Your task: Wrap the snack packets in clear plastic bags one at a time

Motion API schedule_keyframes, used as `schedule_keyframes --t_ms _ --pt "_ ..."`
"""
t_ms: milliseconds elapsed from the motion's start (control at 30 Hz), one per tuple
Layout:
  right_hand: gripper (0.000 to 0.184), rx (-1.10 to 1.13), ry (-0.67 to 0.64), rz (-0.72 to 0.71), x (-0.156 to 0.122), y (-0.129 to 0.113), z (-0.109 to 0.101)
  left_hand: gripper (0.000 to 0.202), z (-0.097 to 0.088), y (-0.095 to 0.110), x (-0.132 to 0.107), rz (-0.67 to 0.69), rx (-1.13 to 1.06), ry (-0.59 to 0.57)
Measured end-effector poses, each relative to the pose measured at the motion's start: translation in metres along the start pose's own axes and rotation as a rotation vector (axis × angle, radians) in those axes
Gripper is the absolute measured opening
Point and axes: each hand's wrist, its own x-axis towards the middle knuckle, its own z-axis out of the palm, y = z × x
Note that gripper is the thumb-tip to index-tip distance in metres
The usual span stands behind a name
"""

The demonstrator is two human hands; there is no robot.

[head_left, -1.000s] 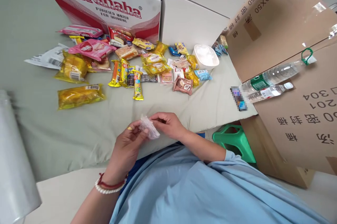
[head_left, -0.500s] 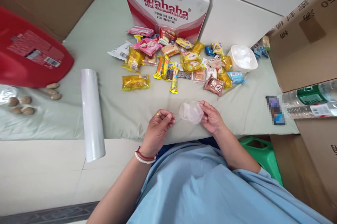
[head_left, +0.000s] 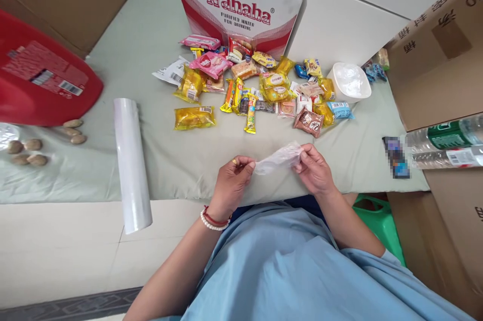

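Note:
A thin clear plastic cover is stretched between my two hands above the front of the cloth-covered table. My left hand pinches one end of it between thumb and forefinger. The other end is gripped by my right hand, whose fingers are closed on the film. Just beyond lie a yellow snack packet, a small yellow stick packet and a brown packet, none touched by either hand.
Wrapped snacks are heaped before a Wahaha carton. A white bowl stands right of them. Leftward are a film roll, a red jug and walnuts. Plastic bottles lie at right.
The cover was a loose rounded bunch in my right hand; now it is drawn out lengthwise. My left hand has taken hold of its near end, and my right hand has shifted right.

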Motion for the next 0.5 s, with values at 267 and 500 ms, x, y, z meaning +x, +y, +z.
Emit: schedule_keyframes --t_ms 267,500 --pt "0.048 -0.201 -0.119 0.11 -0.009 -0.002 -0.026 0.004 -0.003 0.0 -0.021 0.493 0.373 -0.109" --pt "0.034 -0.303 -0.086 0.018 -0.005 -0.002 -0.048 0.013 -0.018 -0.014 -0.036 0.457 0.518 -0.223"
